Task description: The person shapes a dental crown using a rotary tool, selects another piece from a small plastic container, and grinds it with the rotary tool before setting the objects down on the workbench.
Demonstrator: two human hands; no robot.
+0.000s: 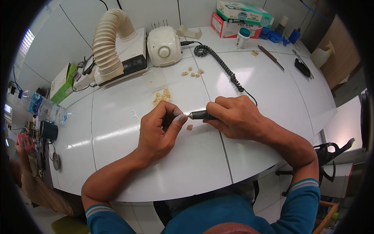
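My right hand is wrapped round a black rotary handpiece, its metal tip pointing left. The tip meets the thumb and fingertips of my left hand, which are pinched together and dusted with pale powder. Whatever sits in that pinch is too small and covered to make out. Just below the handpiece, a small tooth-like piece lies on the white table. Beyond my left hand is a pile of yellowish tooth-like pieces, with several more pieces scattered farther back.
A coiled cord links the handpiece to a cream control unit. Left of it stands a dust extractor with a ribbed hose. Mask boxes, a white bottle and a brown-handled tool are at the back right. Another person is at far left.
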